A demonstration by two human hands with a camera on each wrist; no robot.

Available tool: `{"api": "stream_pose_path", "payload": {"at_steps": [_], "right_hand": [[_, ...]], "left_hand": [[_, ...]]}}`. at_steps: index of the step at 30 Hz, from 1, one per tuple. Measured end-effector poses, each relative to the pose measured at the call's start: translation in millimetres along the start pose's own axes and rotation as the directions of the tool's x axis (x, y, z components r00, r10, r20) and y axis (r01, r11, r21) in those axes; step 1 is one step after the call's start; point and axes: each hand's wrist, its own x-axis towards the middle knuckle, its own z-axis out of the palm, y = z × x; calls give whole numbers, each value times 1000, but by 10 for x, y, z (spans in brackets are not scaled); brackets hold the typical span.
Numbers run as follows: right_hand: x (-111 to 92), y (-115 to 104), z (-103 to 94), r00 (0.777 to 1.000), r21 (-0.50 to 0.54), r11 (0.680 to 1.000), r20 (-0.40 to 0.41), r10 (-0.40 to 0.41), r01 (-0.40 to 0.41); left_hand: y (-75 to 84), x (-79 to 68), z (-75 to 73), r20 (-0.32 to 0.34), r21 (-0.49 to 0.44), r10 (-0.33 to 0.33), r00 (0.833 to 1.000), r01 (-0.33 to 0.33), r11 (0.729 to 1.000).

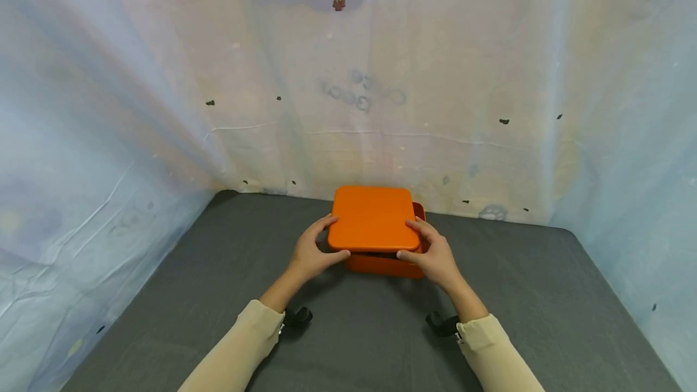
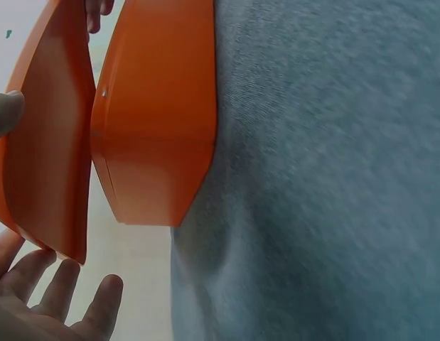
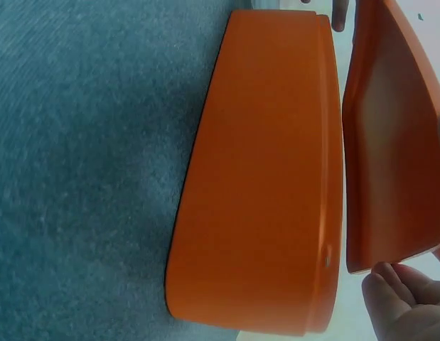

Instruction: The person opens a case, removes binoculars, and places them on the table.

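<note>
An orange lid (image 1: 373,219), roughly square with rounded corners, is held over an orange box (image 1: 383,265) on the dark grey table. My left hand (image 1: 309,251) grips the lid's left side, its thumb at the front edge. At the right side, my right hand (image 1: 433,254) holds the lid between thumb and fingers. Both wrist views show a gap between the lid (image 2: 49,135) and the box (image 3: 259,170). The lid sits shifted left, so the box's right rim shows past it. What is inside the box is hidden.
The dark grey table (image 1: 359,337) runs back to a pale, wrinkled curtain (image 1: 435,77) with small dark marks. More of the sheet hangs along both sides. A black strap (image 1: 298,317) is on my left wrist, another (image 1: 441,323) on the right.
</note>
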Motion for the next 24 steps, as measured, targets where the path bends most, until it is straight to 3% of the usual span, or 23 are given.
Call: {"api": "stream_pose_path", "payload": {"at_steps": [10, 24], "right_hand": [[-10, -54, 96, 1000, 36, 999, 24, 7, -8], [-6, -121, 177, 999, 47, 999, 34, 8, -10]], "left_hand": [[-82, -93, -106, -8, 11, 18, 1000, -18, 1000], [-12, -179, -264, -28, 36, 27, 999, -26, 999]]}}
